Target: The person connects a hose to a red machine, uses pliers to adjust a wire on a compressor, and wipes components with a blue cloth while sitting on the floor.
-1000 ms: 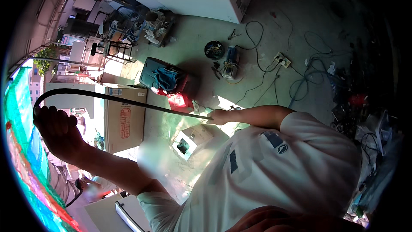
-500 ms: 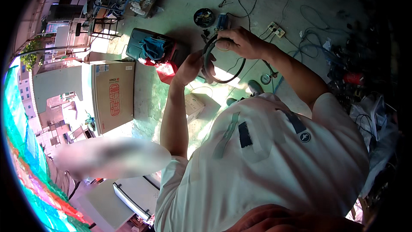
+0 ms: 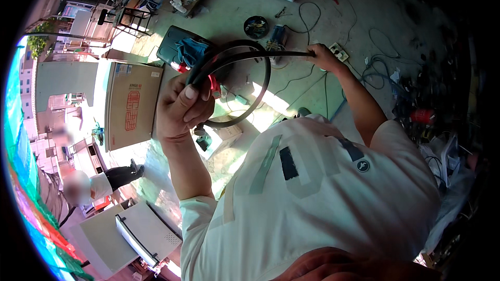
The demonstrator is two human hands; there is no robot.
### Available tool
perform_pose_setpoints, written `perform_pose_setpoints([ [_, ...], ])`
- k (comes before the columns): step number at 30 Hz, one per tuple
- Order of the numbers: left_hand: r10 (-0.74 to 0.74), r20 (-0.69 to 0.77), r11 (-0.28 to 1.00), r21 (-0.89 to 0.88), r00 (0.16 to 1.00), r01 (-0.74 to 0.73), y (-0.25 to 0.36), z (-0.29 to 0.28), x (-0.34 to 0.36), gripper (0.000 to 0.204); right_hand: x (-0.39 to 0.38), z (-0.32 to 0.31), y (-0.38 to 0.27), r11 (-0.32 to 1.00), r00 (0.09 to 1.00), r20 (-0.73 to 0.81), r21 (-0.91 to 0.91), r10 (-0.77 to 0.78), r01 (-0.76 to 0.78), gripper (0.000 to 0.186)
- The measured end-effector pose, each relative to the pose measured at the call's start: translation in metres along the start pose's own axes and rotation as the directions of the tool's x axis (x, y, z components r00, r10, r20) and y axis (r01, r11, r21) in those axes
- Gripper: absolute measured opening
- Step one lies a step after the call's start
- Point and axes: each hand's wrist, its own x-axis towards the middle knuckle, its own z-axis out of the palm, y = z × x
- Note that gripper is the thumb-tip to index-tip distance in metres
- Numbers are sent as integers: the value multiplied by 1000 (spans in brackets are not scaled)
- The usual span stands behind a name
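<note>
A black hose [image 3: 289,53] is coiled in loops in front of me. My left hand [image 3: 185,106] is closed around the bundled part of the coil, thumb uppermost. From there one length runs nearly straight across to my right hand [image 3: 324,58], whose fingers are closed on it near its end. A loose loop of the hose hangs below and between the hands. Behind my left hand, a dark case with a blue cloth [image 3: 191,52] on it is partly covered by the coil.
On the floor beyond are a round bowl of small tools [image 3: 245,27], a blue device [image 3: 278,34] and a power strip [image 3: 338,52] with trailing cords. A large cardboard box [image 3: 133,109] stands left. Someone [image 3: 101,183] is at lower left, near pale appliance casings [image 3: 151,234].
My hands have moved apart: the left toward the left and nearer, the right outward to the right. A length of hose is now drawn straight between them. The person at lower left shows whole.
</note>
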Motion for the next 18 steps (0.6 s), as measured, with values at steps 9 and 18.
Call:
perform_pose_setpoints([
  [9, 488, -107, 872, 85, 866, -481, 74, 9, -45, 43, 103, 119, 1, 729, 885, -62, 595, 462, -339, 46],
  [18, 346, -423, 264, 900, 837, 346, 1, -81, -34, 20, 53, 243, -189, 860, 543, 826, -161, -151, 485, 58],
])
